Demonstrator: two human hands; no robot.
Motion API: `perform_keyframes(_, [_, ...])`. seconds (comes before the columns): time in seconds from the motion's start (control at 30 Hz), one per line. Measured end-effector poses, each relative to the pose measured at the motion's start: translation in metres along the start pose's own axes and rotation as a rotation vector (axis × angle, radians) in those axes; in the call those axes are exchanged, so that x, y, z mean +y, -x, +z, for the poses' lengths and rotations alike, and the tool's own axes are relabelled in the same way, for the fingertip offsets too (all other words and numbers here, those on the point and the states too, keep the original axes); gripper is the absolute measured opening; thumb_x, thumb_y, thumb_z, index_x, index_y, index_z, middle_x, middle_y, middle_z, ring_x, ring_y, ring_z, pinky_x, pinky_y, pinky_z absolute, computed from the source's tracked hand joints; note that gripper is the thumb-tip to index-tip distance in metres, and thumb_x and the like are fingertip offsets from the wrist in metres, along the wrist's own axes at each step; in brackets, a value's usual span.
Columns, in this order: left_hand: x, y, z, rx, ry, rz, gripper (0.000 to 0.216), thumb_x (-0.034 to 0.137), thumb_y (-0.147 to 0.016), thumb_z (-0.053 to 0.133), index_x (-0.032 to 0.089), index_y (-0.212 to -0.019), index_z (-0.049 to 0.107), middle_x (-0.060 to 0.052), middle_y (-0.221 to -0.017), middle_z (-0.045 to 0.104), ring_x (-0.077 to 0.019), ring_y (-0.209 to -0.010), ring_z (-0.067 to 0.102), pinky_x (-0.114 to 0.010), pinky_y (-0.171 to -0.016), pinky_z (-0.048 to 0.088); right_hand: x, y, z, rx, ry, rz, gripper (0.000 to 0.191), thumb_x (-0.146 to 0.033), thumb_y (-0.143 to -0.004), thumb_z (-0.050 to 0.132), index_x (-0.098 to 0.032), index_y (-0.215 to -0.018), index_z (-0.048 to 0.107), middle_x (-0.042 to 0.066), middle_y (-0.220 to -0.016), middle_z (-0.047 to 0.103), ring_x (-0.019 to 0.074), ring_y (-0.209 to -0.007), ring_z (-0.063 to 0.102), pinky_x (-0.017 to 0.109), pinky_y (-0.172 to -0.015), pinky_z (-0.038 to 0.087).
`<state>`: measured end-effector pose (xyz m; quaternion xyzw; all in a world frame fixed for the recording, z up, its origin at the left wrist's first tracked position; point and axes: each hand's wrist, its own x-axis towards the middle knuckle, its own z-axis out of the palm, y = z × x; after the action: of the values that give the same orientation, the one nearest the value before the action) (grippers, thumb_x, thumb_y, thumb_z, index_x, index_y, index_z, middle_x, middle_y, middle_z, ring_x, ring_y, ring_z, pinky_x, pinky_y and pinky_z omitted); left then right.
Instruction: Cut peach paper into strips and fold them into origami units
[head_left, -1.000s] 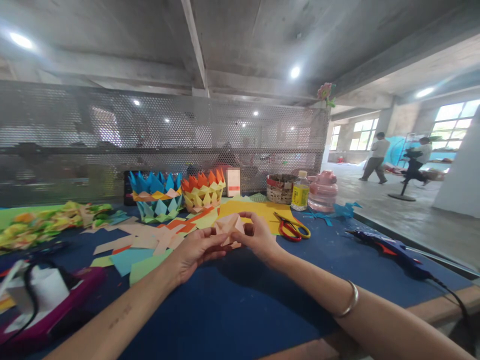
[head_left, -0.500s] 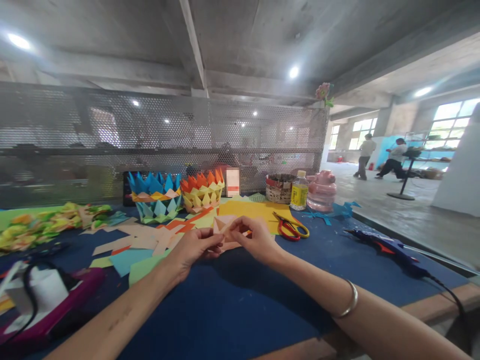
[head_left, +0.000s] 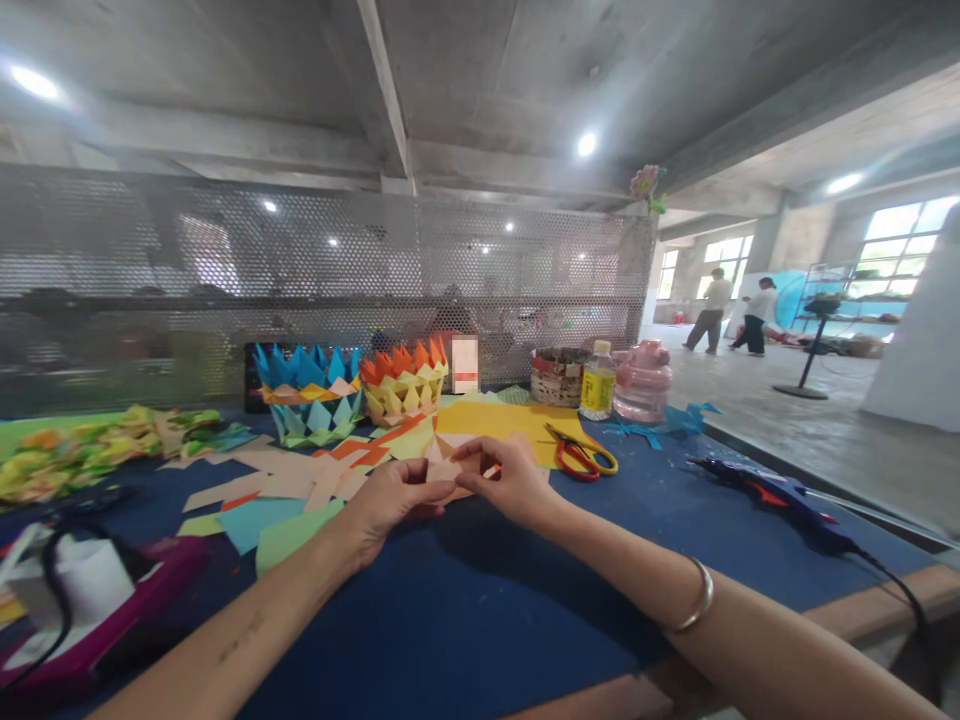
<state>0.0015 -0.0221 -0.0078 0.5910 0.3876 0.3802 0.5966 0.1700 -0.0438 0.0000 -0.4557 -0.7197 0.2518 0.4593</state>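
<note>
A folded piece of pale peach paper (head_left: 442,468) is pinched between both hands over the blue tabletop. My left hand (head_left: 397,500) grips it with the thumb on top. From the other side, my right hand (head_left: 510,480) closes thumb and finger on it; part of the paper is hidden behind the fingers. Just beyond lie a yellow sheet (head_left: 517,422) and scissors (head_left: 581,458) with red and yellow handles. To the left spread loose peach, orange, blue and green paper pieces (head_left: 277,480).
Two folded-paper baskets, blue (head_left: 311,395) and orange-yellow (head_left: 405,385), stand at the back. A woven basket (head_left: 556,380), a yellow-labelled bottle (head_left: 598,383) and a pink jug (head_left: 643,385) are right of them. A glue gun (head_left: 780,500) lies right; a purple power strip (head_left: 150,590) sits left.
My left thumb has moved right and lies flatter across the paper, whose visible fold has shifted. My right hand keeps nearly the same place. Two people in the background have walked left.
</note>
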Motion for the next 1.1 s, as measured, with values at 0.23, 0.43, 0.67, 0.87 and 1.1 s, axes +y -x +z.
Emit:
perform_keyframes(0.23, [-0.0001, -0.0005, 0.0004, 0.035, 0.003, -0.002, 0.025, 0.035, -0.058, 0.075, 0.014, -0.068, 0.065, 0.0, -0.066, 0.06, -0.0083, -0.059, 0.053, -0.022, -0.061, 0.044, -0.0018, 0.0022, 0.0003, -0.034, -0.009, -0.014, 0.014, -0.021, -0.073, 0.063, -0.015, -0.085, 0.062, -0.001, -0.067, 0.059, 0.0108, -0.063, 0.052, 0.023, -0.059, 0.04])
perform_keyframes(0.43, [0.0008, -0.0011, 0.0026, 0.041, 0.049, -0.021, 0.022, 0.031, -0.057, 0.077, 0.015, -0.065, 0.064, 0.002, -0.064, 0.057, -0.0084, -0.058, 0.052, -0.023, -0.062, 0.044, -0.0005, -0.0001, 0.0013, 0.002, -0.09, 0.008, 0.003, -0.013, -0.07, 0.062, -0.015, -0.072, 0.063, -0.001, -0.068, 0.061, 0.0095, -0.062, 0.051, 0.022, -0.062, 0.039])
perform_keyframes(0.67, [-0.0009, -0.0014, 0.0024, 0.002, 0.091, -0.041, 0.023, 0.032, -0.061, 0.074, 0.013, -0.074, 0.069, -0.002, -0.073, 0.06, -0.0091, -0.066, 0.053, -0.022, -0.064, 0.044, 0.0043, -0.001, 0.0017, 0.043, -0.164, 0.032, 0.007, -0.021, -0.071, 0.061, -0.014, -0.074, 0.062, -0.002, -0.065, 0.059, 0.0084, -0.057, 0.044, 0.022, -0.057, 0.034])
perform_keyframes(0.87, [0.0001, -0.0026, 0.004, 0.001, 0.075, -0.025, 0.022, 0.032, -0.064, 0.072, 0.013, -0.074, 0.069, -0.005, -0.076, 0.063, -0.0102, -0.066, 0.054, -0.022, -0.063, 0.043, 0.0028, -0.0004, 0.0019, 0.029, -0.154, 0.036, 0.017, -0.019, -0.071, 0.061, -0.017, -0.086, 0.068, -0.001, -0.069, 0.062, 0.0081, -0.056, 0.041, 0.021, -0.053, 0.032])
perform_keyframes(1.1, [0.0042, 0.0013, 0.0046, 0.003, 0.079, -0.007, 0.02, 0.033, -0.067, 0.068, 0.013, -0.073, 0.07, -0.006, -0.078, 0.066, -0.0125, -0.069, 0.056, -0.023, -0.066, 0.043, 0.0051, -0.0004, 0.0014, 0.017, -0.234, 0.027, 0.019, -0.026, -0.072, 0.062, -0.017, -0.085, 0.072, 0.0, -0.067, 0.063, 0.0078, -0.054, 0.044, 0.02, -0.049, 0.031])
